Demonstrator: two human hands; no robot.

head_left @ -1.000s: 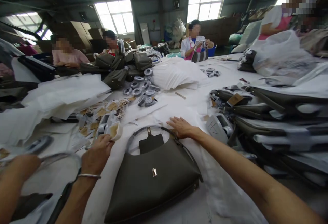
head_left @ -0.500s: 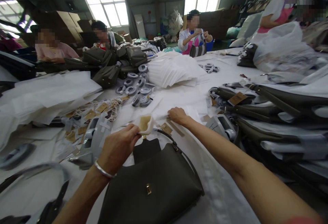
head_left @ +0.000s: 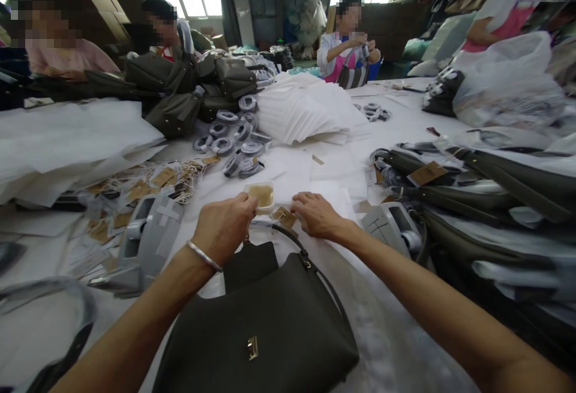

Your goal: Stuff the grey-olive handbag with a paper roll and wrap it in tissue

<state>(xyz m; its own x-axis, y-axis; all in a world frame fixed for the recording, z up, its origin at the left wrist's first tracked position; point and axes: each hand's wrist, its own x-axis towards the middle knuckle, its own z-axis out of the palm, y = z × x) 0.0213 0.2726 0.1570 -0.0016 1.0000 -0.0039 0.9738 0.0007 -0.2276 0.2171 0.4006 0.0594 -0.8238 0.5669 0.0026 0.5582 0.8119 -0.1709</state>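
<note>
My left hand [head_left: 227, 225], a silver bangle at its wrist, pinches the edge of a small white dish [head_left: 270, 200] with a yellowish inside. To the right of the dish is my right hand [head_left: 317, 216], its fingers bent and a little apart over the white table covering; nothing shows in them. A brown card tag [head_left: 285, 217] lies between the two hands. Below them a dark olive handbag [head_left: 270, 327] rests with its flap [head_left: 251, 266] folded back and its gold clasp [head_left: 252, 348] facing me. The bag's strap [head_left: 292, 234] arches close to the tag.
Grey tape dispensers [head_left: 150, 237] stand left and right. Brown tags with white strings [head_left: 164, 177], wrapped strap coils [head_left: 240, 132] and a stack of white foam sheets [head_left: 310, 108] lie ahead. Olive bags [head_left: 477, 213] are piled at right. Several people work across the table.
My left hand has brought the dish slightly right and up, turning it flatter. The right hand's fingers have loosened from a closed curl. The view has shifted a little.
</note>
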